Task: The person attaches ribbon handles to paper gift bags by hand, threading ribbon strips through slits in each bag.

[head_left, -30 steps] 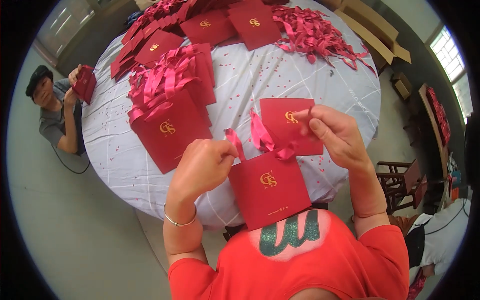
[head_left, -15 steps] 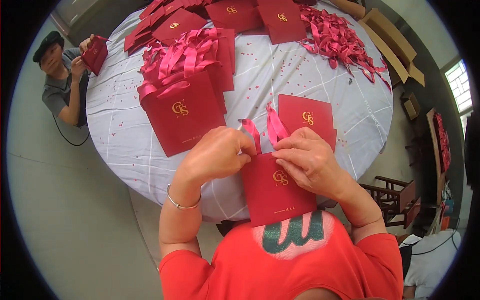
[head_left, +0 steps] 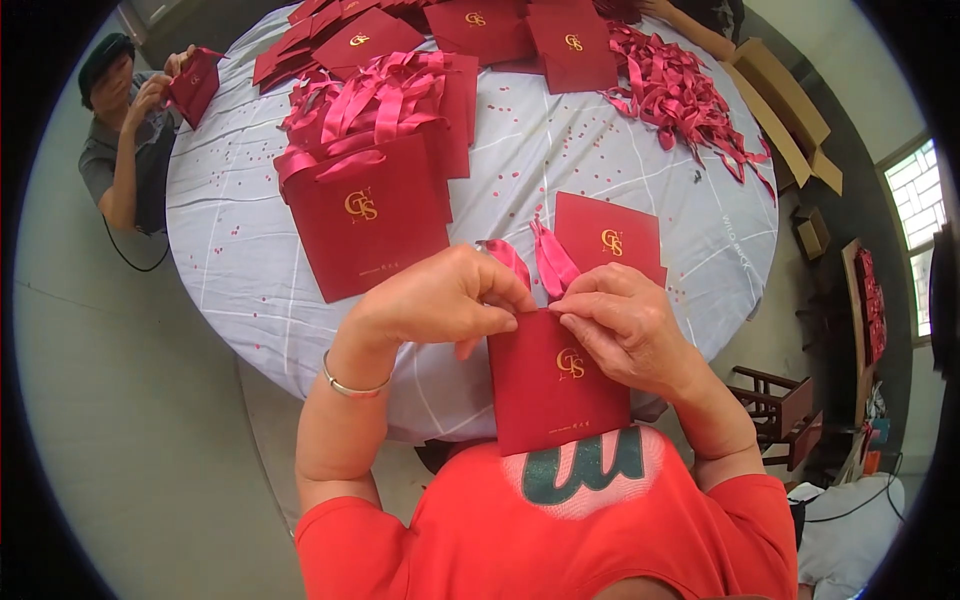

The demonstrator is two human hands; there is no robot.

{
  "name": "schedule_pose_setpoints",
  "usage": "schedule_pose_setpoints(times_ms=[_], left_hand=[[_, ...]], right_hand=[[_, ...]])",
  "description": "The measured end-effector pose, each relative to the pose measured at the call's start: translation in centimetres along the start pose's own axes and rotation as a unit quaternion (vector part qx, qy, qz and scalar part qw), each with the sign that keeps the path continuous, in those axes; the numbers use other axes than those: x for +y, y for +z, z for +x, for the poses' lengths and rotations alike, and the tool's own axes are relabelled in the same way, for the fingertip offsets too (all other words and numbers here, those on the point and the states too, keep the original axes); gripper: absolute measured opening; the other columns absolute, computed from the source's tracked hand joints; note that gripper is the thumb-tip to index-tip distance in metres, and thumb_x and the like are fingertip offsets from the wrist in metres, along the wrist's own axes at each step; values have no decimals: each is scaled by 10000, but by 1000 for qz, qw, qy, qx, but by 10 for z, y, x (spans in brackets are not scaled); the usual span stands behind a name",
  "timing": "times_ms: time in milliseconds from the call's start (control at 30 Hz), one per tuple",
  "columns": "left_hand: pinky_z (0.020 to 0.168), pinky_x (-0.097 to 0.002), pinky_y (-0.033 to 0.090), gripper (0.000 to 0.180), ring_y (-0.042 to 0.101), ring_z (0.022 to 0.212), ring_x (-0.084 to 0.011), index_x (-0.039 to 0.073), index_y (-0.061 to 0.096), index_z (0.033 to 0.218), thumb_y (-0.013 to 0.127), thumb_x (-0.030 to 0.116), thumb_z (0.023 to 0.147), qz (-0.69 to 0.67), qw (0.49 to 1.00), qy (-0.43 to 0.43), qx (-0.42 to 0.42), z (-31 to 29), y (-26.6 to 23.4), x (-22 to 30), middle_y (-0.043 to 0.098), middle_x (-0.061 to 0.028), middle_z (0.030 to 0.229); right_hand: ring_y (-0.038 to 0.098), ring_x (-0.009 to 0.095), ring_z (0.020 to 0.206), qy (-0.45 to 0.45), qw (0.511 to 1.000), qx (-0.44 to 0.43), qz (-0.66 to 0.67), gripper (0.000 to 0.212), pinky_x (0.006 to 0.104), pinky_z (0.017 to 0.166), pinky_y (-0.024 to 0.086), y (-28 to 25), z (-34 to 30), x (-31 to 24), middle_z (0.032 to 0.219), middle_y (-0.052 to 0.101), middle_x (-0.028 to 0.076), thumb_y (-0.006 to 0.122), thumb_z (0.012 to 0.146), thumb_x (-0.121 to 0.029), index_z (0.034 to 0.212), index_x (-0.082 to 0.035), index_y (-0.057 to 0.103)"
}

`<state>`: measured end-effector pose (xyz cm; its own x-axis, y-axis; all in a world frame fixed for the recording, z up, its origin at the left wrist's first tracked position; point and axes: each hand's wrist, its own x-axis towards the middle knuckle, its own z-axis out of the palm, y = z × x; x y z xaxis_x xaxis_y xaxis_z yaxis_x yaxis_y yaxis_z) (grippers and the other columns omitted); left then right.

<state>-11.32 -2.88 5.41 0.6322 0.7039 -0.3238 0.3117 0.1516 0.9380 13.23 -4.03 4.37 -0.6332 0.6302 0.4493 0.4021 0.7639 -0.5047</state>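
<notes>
A red paper gift bag with a gold emblem stands against my shirt at the table's near edge. My left hand is closed, thumb and fingertips pinching at the bag's upper left rim. Beside it my right hand pinches at the top edge, where a pink ribbon meets the bag. This ribbon loop rises beyond the rim, and a second pink ribbon shows behind my left fingers. Fingers hide the exact spot where ribbon and paper meet. Just past my right hand lie flat red bags.
Ribboned bags are stacked left of centre on the round, cloth-covered table. Flat bags and a ribbon heap lie at the back. Left, a co-worker holds a bag. Far right stands an open cardboard box.
My left hand has shifted slightly right along the bag's rim, closer to my right hand. The ribbon loop leans a little differently. The co-worker's upper hand has shifted on the bag.
</notes>
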Motion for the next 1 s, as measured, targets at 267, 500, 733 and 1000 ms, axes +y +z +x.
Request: schedule_pose_setpoints(times_ms=[267, 500, 733, 1000], left_hand=[[459, -227, 408, 126, 596, 499, -86, -17, 570, 1058, 519, 60, 972, -53, 995, -24, -86, 21, 3, -25, 587, -1, 745], [437, -196, 357, 116, 592, 492, -82, 2, 549, 1041, 518, 98, 984, -105, 989, -30, -100, 23, 1, -28, 576, 7, 736], [429, -192, 363, 125, 607, 487, -95, -5, 556, 1036, 521, 98, 974, -161, 980, -37, -114, 22, 0, -29, 594, -5, 732], [425, -196, 372, 135, 628, 499, -108, -11, 565, 1035, 522, 97, 965, -162, 981, -38, -99, 19, 1, -23, 619, -19, 756]], right_hand=[[631, 232, 762, 1, 998, 56, -10, 207, 354, 678, 460, -5, 0, -3, 816, 678, 59, 767, 717, -16, 915, -57, 722], [629, 234, 756, 13, 999, 50, 13, 200, 351, 678, 462, -4, 0, -5, 805, 671, 63, 775, 706, -14, 889, -56, 707], [628, 239, 757, -5, 999, 40, 5, 180, 345, 668, 467, 0, 2, -6, 808, 655, 65, 769, 726, -19, 872, -53, 669], [638, 236, 740, -49, 999, 24, 4, 196, 346, 636, 467, 7, 2, -8, 814, 657, 72, 768, 714, -9, 877, -52, 668]])
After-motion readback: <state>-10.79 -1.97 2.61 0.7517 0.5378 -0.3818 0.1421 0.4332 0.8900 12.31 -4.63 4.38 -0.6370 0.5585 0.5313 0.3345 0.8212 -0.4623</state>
